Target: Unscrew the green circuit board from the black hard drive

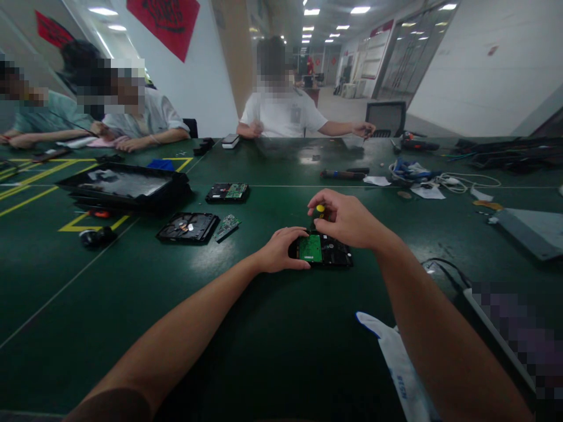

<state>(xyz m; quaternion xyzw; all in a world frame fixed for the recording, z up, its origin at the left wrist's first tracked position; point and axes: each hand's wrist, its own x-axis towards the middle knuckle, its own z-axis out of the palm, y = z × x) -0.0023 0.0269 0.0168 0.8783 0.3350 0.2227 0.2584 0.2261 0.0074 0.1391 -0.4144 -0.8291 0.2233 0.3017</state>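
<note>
A hard drive [310, 248] with a green circuit board lies flat on the table in front of me. My left hand [281, 251] grips its left end, thumb along the near edge and fingers at the far edge. Above the drive's far side, my right hand [345, 218] is closed around a screwdriver [320, 209] with a yellow-capped dark handle, held upright. The screwdriver's tip is hidden behind the fingers. To the left are a second hard drive [227, 192], an opened drive case [187, 227] and a loose circuit board [227, 227].
Black trays [127, 184] are stacked at the left. A white-and-blue glove or bag [398, 363] lies under my right forearm. Cables [461, 181], a grey metal box [532, 231] and a pixelated device [514, 328] occupy the right. People sit across the green table [202, 328].
</note>
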